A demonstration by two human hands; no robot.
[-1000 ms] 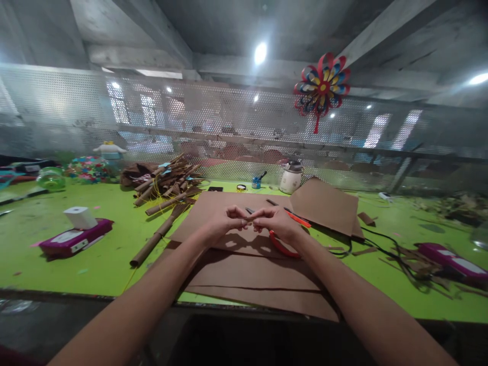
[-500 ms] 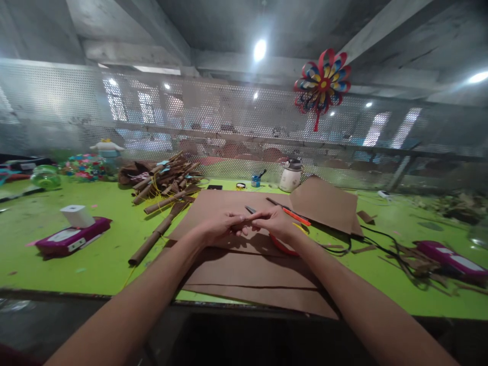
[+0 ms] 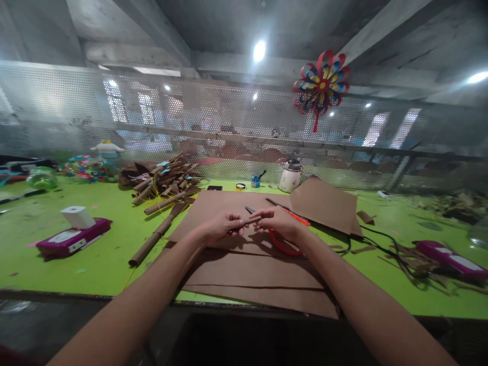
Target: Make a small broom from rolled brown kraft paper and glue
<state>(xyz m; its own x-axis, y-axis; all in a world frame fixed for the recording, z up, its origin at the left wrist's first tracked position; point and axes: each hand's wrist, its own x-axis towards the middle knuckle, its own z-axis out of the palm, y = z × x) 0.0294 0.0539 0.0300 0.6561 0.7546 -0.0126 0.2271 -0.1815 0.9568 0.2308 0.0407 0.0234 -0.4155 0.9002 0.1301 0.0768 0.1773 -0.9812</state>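
Note:
My left hand [image 3: 225, 226] is closed on a small narrow strip of brown paper [image 3: 251, 221], which looks folded or rolled. The thumb and fingers of my right hand [image 3: 275, 221] pinch its other end. Both hands are held over large brown paper sheets [image 3: 244, 272] stacked on the table. Under and beside my right hand lie scissors with red-orange handles [image 3: 284, 246]; part of them is hidden by the hand. A second orange-handled tool [image 3: 297, 217], its dark blade pointing to the upper left, rests just behind.
Rolled brown paper tubes with yellow string [image 3: 162, 190] are heaped at the left. A purple box [image 3: 74, 238] bears a white cube. A thermos [image 3: 291, 176] and blue jar [image 3: 255, 181] stand behind. Black cords [image 3: 385, 244] and paper scraps lie right on the green table [image 3: 95, 274].
My hands have parted slightly, and the brown paper strip between them now shows more clearly. My right fingers have shifted a little to the right.

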